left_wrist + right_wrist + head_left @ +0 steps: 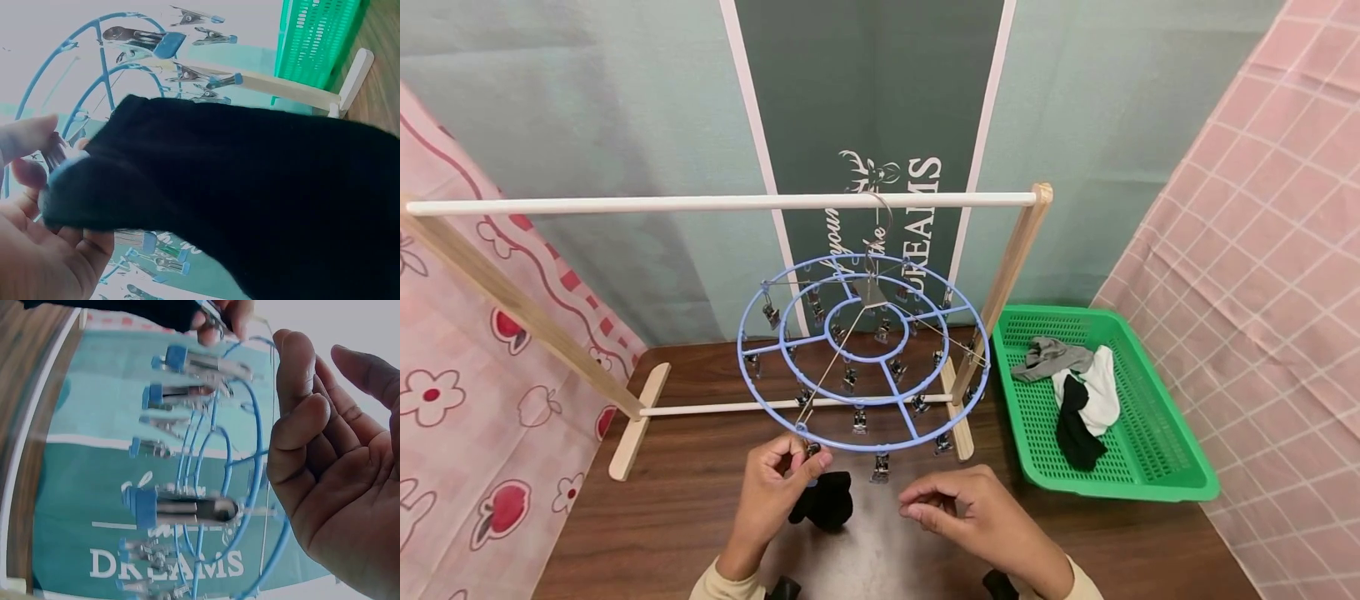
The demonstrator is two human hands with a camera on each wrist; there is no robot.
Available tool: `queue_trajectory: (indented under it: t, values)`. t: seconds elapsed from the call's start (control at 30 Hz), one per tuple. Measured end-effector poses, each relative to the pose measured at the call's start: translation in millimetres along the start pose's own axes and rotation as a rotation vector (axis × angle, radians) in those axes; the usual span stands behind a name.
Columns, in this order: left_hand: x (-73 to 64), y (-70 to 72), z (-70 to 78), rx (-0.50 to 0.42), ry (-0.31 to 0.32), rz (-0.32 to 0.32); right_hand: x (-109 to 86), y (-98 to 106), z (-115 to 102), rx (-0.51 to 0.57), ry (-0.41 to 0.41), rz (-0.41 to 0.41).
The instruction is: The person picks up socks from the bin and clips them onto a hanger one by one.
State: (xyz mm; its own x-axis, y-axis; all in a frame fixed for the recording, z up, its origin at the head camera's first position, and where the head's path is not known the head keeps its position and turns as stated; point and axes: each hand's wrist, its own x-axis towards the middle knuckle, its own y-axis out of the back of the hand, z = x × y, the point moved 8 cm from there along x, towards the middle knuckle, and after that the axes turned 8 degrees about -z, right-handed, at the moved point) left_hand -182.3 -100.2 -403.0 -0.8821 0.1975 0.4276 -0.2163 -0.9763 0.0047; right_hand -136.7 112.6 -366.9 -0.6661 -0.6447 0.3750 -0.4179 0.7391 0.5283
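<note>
My left hand (775,483) pinches a metal clip (812,448) with thumb and fingers at the near edge of a round blue clip hanger (910,421). A black sock (826,502) hangs beneath that clip; in the left wrist view the top of the sock (250,169) lies at the clip's blue tip. To the right of the sock, my right hand (973,508) hovers with loosely bent fingers and holds nothing. Close by its fingers in the right wrist view are several other hanging clips (187,508).
The hanger hangs by its hook from the white bar (700,203) of a wooden rack. On the right, a green basket (1150,492) holds a grey sock (1052,358), a white sock (1102,392) and a black sock (1078,429). Patterned cloths surround the brown tabletop (625,533).
</note>
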Motion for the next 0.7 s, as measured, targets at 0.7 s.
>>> queue_trajectory:
  t: [0.7]
  values:
    - [-4.2,10.5,6.7,0.173,-0.089,0.042,-29.6,64,45,-0.256,-0.306,0.099]
